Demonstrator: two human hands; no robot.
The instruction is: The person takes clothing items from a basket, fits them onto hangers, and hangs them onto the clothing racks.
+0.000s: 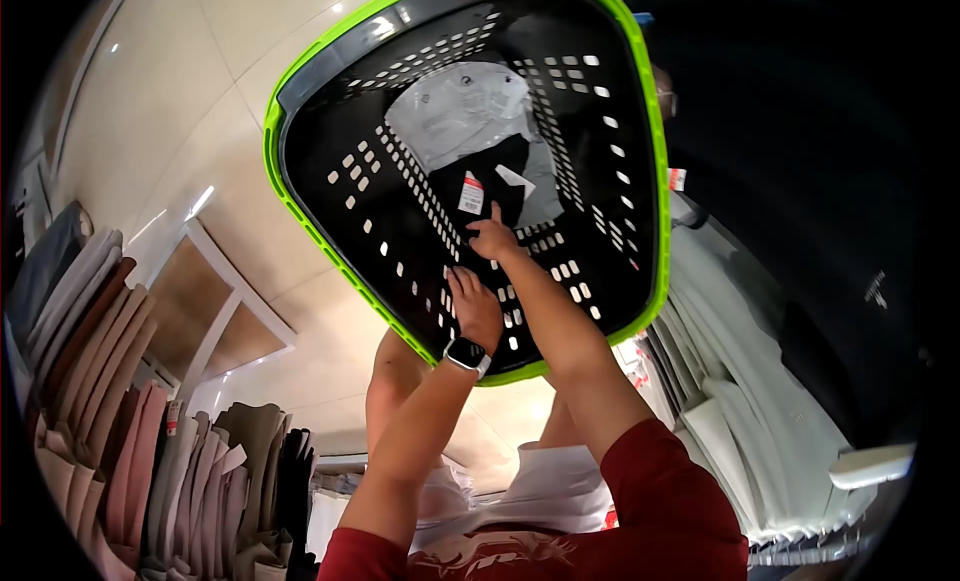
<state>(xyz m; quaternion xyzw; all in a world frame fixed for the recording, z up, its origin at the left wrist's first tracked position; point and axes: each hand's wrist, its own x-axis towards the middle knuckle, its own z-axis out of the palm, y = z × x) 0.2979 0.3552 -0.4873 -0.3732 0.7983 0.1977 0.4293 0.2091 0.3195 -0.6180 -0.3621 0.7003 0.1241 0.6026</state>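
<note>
A black perforated basket with a green rim [656, 181] takes up the upper middle of the view. Inside lie a clear plastic-wrapped white item [455, 111], a black cloth item [450, 181] and a white tag with a red band [471, 194]. My right hand [492, 238] reaches into the basket, its index finger stretched toward the black item near the tag. My left hand [473, 306], with a watch [466, 354] on the wrist, is lower in the basket, its fingers extended along the inner side, holding nothing visible.
Folded clothes [130, 381] in brown, pink and grey stand in rows at the left. Pale garments [750, 381] hang at the right, below a large dark garment [790, 181]. A white-framed panel [230, 301] is on the tiled floor side at the left.
</note>
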